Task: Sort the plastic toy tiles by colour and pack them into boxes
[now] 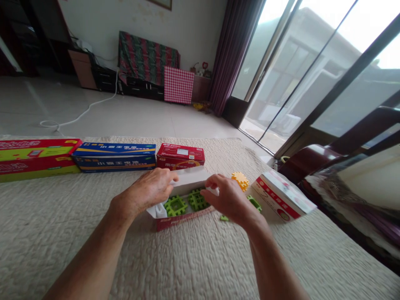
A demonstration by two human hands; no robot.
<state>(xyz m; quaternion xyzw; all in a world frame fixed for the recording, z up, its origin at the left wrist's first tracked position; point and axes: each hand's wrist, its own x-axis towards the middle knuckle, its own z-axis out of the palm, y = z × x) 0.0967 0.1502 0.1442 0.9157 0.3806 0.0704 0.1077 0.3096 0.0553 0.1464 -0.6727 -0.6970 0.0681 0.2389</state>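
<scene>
An opened red cardboard box (184,221) with a white inside lies on the quilted cover in front of me, its lid raised at the back. Inside it sit two green interlocking toy pieces (175,206), square with notched edges. My left hand (146,191) has its curled fingers on the left end of the lid. At the right end, my right hand (228,198) pinches the white flap between thumb and fingers. Past my right hand are a yellow notched piece (240,181) and a green piece (254,203), partly hidden by my wrist.
A red box (180,156), a blue box (115,157) and a red-and-green box (37,158) stand in a row behind. A white-and-red box (283,198) is on the right. The cover (187,266) ends at a tiled floor; a glass door stands at the right.
</scene>
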